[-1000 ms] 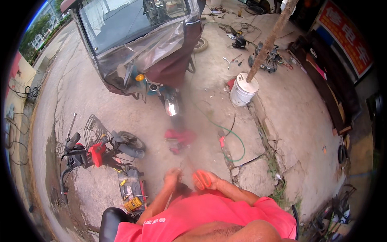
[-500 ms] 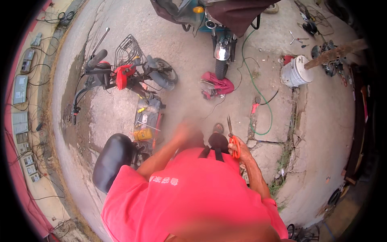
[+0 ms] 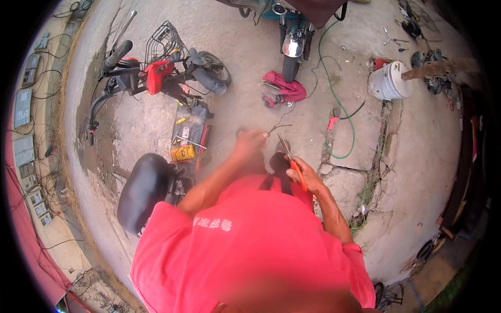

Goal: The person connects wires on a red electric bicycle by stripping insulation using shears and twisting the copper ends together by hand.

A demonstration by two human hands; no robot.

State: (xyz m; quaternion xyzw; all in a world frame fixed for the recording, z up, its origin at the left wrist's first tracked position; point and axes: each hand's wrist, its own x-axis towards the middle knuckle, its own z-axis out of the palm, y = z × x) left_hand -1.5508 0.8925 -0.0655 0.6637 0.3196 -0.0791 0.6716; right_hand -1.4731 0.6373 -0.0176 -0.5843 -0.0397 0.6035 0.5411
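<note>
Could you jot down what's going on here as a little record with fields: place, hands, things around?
Place: concrete yard, cracked
Left hand: blurred, holds a thin wire
Right hand: grips orange-handled pliers
Nearby: small red scooter lying opened up, black seat, red rag, white bucket, green hose

I am holding orange-handled pliers (image 3: 292,161) in my right hand (image 3: 308,177), and my left hand (image 3: 249,143), blurred, is pinching a thin wire (image 3: 279,127). A small red scooter (image 3: 162,104) is lying on the concrete floor (image 3: 250,62) at my left.
</note>
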